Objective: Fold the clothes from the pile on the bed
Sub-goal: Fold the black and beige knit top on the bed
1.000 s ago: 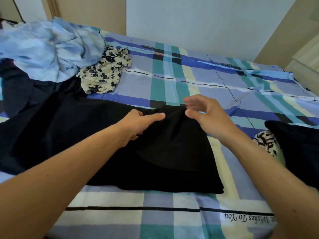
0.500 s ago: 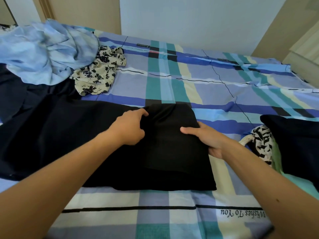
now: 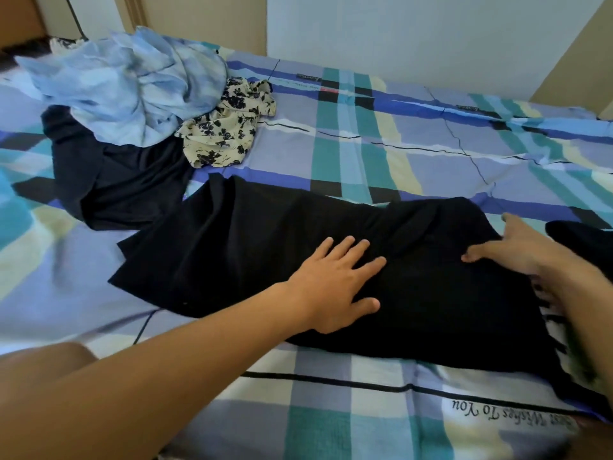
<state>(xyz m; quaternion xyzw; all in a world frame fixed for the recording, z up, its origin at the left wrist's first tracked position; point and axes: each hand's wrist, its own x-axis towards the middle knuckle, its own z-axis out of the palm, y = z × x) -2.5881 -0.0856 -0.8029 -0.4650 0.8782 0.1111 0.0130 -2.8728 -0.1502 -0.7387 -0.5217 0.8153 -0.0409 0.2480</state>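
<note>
Black garment [image 3: 298, 234] — flat on bed [image 3: 365, 137], near edge, part-folded at right. Left hand [image 3: 335, 283]: grip released, palm pressing cloth, prob. to smooth it. Right hand [image 3: 517, 250]: fingers splayed on fold edge, blurred — holding nothing. Pile [image 3: 132, 104] waits far left.

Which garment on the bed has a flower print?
The cream blouse with dark flowers, beside the pale blue garment; the others are plain dark or blue.

left hand [image 3: 335, 287]: flat, fingers spread | right hand [image 3: 517, 250]: blurred, fingers extended
</note>
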